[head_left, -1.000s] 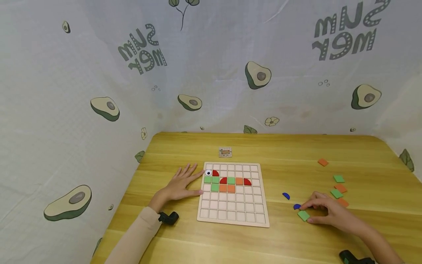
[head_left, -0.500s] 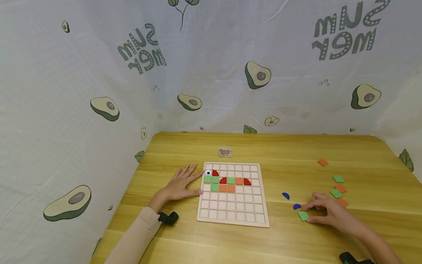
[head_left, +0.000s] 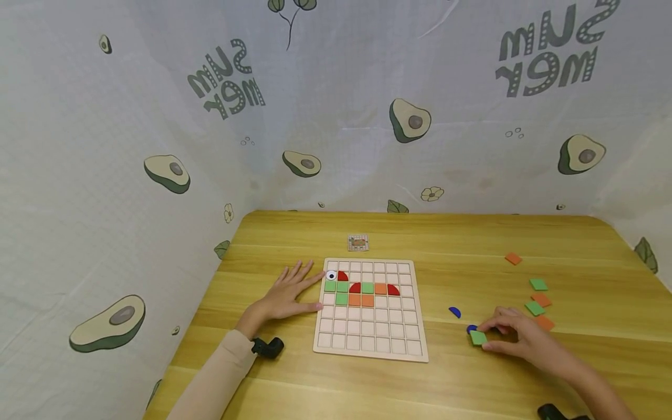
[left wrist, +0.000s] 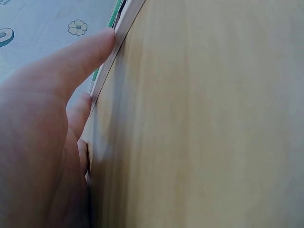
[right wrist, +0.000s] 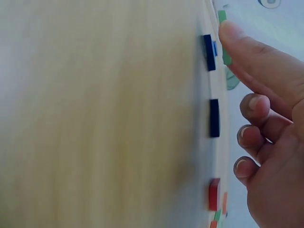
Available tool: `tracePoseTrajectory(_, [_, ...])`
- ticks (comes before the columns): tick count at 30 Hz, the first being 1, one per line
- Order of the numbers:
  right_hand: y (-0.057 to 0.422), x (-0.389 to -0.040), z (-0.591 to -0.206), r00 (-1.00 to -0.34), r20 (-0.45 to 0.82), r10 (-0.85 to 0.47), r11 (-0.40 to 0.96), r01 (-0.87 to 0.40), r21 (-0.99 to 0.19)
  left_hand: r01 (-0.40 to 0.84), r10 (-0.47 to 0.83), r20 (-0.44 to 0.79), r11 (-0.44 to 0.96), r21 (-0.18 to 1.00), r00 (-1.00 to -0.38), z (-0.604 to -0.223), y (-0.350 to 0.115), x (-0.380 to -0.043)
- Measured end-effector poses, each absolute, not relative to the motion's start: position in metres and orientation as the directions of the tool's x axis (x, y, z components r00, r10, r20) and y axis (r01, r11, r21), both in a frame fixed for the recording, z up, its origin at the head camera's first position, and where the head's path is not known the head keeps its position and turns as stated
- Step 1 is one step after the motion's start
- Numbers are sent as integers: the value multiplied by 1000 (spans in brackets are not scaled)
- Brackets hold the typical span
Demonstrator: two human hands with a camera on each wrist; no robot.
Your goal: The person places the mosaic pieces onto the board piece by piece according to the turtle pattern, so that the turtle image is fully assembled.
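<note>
— Head view first; what is each hand doing?
— The left hand (head_left: pixel 283 296) lies spread, thumb and index finger at the left edge of the gridded board (head_left: pixel 362 326), probably to steady it; the right hand (head_left: pixel 520 337) pinches a green square (head_left: pixel 478 338), well right of the board, partly hiding a blue half-disc (head_left: pixel 469 329); other loose squares (head_left: pixel 538 284) lie near that hand on the desk (head_left: pixel 262 385), handy for picking, I'd guess.
— And the left wrist view?
— Thumb at the board's side; that grip is wide, holding nothing visible.
— Right wrist?
— The thumb meets the green square's edge; a narrow grip, likely to leave its face free; the remaining fingers curl loosely aside; whether the square is lifted, I cannot tell.
</note>
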State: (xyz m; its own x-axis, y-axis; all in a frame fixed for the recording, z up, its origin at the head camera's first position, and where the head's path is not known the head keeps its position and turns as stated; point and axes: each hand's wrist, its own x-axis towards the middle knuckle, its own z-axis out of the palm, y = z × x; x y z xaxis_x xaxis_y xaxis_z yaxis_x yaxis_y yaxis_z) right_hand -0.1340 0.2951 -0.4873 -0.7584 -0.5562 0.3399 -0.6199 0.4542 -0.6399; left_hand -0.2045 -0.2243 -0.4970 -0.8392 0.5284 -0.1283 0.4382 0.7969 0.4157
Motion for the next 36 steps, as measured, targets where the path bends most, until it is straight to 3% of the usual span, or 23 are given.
tracePoseTrajectory(10, [273,-137,-476,-844,287,-453,532,-514,-673,433,523,-133,802,412,-842,-497,-225,-203])
tracePoseTrajectory(19, [242,-150,-470,-792,377,-480,497,-600,-627,430,522,-143,804,410,-841,-498,-224,-204])
tracePoseTrajectory(36, [176,-177,-467,-828,285,-482,500,-527,-687,431,520,-142,808,400,-842,-500,-225,-207])
